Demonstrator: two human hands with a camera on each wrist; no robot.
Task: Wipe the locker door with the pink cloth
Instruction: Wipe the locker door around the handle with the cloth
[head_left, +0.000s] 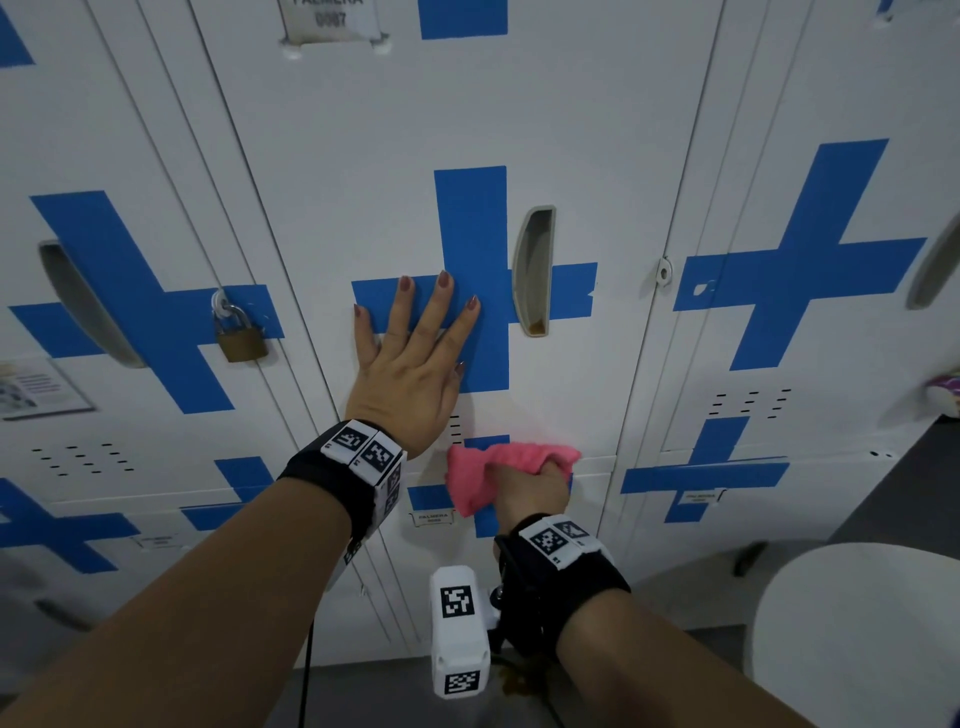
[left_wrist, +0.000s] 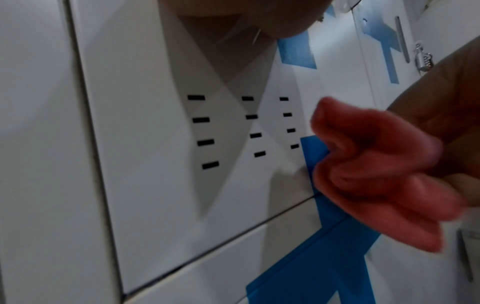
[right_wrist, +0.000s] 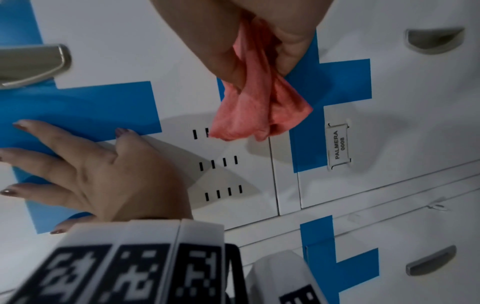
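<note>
Locker door (head_left: 597, 156) of white painted metal, crossed by a blue tape cross (head_left: 470, 228), fills the centre of the head view. Left hand (head_left: 410, 364) lies flat on this door, fingers straight and spread over the horizontal arm of the cross, palm pressed to the panel above the black ventilation slots (right_wrist: 221, 176). Right hand (head_left: 535, 488) grips a crumpled pink cloth (head_left: 498, 467), fingers curled round the bunched fabric; the cloth sits at the door's bottom edge, over the seam with the lower locker, just below and right of the left wrist. Left wrist view shows the cloth (left_wrist: 376, 170) beside the slots (left_wrist: 233, 127), but whether it touches the panel cannot be told. Recessed grey handle (head_left: 532, 270) stands upright near the door's right edge, right of the left hand's fingertips. Brass padlock (head_left: 240, 332) hangs on the neighbouring locker to the left. White name label (right_wrist: 339, 147) reading PALMERA 0008 is fixed at the lower locker's top edge, near the cloth (right_wrist: 259, 109). Both wrists carry black bands with white coded marker blocks (head_left: 363, 447).
</note>
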